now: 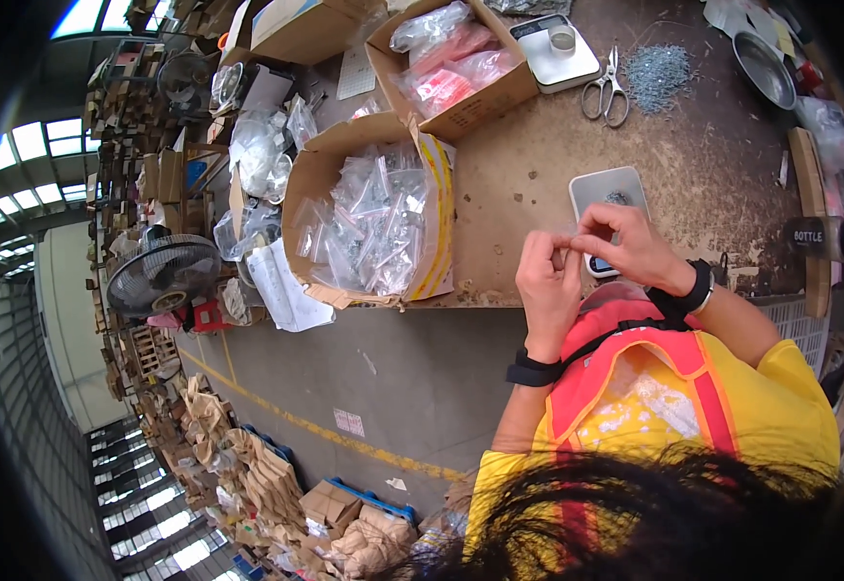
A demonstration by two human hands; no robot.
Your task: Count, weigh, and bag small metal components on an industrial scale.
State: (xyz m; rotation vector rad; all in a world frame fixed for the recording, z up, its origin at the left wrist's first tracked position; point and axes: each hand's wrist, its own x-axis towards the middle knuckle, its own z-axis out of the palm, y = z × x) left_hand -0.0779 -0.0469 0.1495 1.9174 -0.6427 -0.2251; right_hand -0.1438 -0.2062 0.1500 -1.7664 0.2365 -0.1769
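My left hand (549, 286) and my right hand (632, 249) meet at the fingertips over the bench's front edge, both pinched closed. Whatever lies between the fingers is too small and hidden to make out. Right behind them sits a small white scale (588, 191) with a little heap of grey metal pieces (616, 198) on its plate. To the left stands an open cardboard box (438, 208) with yellow tape, full of clear zip bags (368, 218) that hold small metal parts.
Farther back are scissors (607, 92), a pile of small metal pieces (658, 77), a second scale (565, 68) bearing a round cup, and a box (483, 97) of red and clear bags. A metal bowl (764, 70) is at the back right. A fan (162, 275) stands left of the bench.
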